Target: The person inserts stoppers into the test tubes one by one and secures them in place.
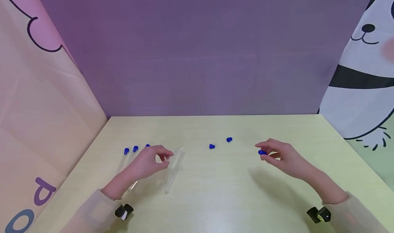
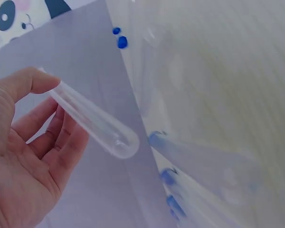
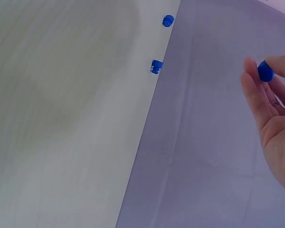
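Observation:
My left hand [image 1: 148,163] pinches a clear test tube [image 2: 95,121] near its open end, between thumb and fingers; its rounded end points away from the palm in the left wrist view. Out to the right, my right hand [image 1: 284,159] holds a small blue cap [image 3: 265,71] between thumb and fingertips, above the table. Just right of the left hand, an uncapped clear tube [image 1: 174,173] lies on the table. Tubes with blue caps [image 1: 135,149] lie side by side to the left, partly hidden behind the left hand and forearm.
Two loose blue caps, a nearer cap [image 1: 212,146] and a farther cap [image 1: 229,139], lie on the pale wooden table [image 1: 215,198] between the hands. A purple cloth [image 1: 200,55] hangs behind the table's back edge, and printed cloths flank both sides.

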Tool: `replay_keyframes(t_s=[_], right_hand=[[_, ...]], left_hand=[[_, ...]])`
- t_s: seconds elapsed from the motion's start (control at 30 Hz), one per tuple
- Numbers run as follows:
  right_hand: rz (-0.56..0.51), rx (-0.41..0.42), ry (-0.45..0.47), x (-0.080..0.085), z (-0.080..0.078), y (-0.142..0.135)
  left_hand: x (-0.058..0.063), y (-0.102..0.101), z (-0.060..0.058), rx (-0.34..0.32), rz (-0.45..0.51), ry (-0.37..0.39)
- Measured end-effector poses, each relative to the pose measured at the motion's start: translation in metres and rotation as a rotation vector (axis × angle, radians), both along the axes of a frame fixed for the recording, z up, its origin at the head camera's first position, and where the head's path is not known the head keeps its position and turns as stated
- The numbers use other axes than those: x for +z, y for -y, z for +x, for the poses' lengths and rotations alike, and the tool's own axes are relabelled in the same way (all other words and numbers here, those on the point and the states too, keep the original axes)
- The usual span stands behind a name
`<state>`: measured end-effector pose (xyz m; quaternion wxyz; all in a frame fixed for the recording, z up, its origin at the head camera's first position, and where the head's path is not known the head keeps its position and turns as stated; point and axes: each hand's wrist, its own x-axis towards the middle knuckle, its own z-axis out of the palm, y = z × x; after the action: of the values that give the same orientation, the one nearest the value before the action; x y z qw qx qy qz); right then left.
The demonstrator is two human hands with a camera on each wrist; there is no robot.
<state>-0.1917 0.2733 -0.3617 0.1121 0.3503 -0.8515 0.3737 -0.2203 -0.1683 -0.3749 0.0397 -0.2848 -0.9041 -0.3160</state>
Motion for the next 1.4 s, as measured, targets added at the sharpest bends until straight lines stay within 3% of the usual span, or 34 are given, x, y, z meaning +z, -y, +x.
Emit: replay_keyframes(t_s=[0.2,0.47,0.73,1.0,1.4], right_hand=[[-0.022,-0.012,0.016,0.004,0.002,0.006],[-0.094,0.117,-0.034,0.011,0.002,0.017],[-0.111,0.149,-0.042,0.011,0.001,0.028],[-0.114,0.168,-0.016,0.012,-0.004,0.040],[-0.074,0.137,0.038,0.014,-0.006,0.054]], left_hand=[[0.008,-0.015,0.008,-0.041,0.070,-0.005],[0.012,-0.029,0.015,-0.083,0.143,0.041],[0.006,-0.042,0.018,-0.156,0.124,0.047],[0.007,-0.052,0.017,-0.221,0.092,0.057],[0.010,-0.058,0.017,-0.220,0.102,0.043]])
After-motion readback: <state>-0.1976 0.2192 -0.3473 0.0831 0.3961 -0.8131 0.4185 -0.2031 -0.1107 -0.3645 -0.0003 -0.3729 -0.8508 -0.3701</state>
